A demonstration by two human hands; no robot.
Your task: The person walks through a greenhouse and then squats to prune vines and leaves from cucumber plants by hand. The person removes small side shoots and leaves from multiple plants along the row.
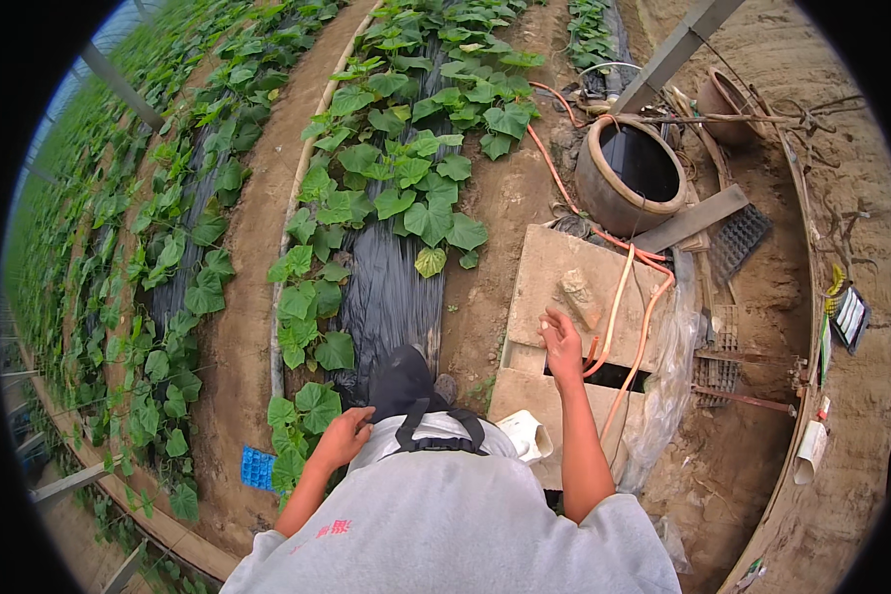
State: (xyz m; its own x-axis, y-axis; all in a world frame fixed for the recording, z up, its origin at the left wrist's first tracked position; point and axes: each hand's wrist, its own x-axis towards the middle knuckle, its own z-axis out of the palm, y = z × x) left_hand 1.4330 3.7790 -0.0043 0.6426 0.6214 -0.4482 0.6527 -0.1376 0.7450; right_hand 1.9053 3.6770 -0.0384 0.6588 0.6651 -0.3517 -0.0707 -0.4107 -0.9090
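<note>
My left hand [345, 436] hangs beside my left hip with nothing in it, its fingers loosely bent, near the leafy vine plants [318, 407]. My right hand [562, 343] is held out over a concrete slab [542, 267], its fingers apart and bent, holding nothing. A rough stone [579, 297] lies on the slab just beyond the fingers. Orange hoses [642, 334] run over the slab, and one end goes into a dark opening beside my right wrist. A white plastic container [526, 436] stands by my right hip.
Beyond the slab stands a large clay vat [631, 167] of dark liquid, with a board [690, 219] leaning close by. Black plastic mulch film [393, 297] covers the bed before me. Clear plastic sheeting [668, 386] and a black seedling tray [741, 241] lie right. A blue tray [258, 468] is left.
</note>
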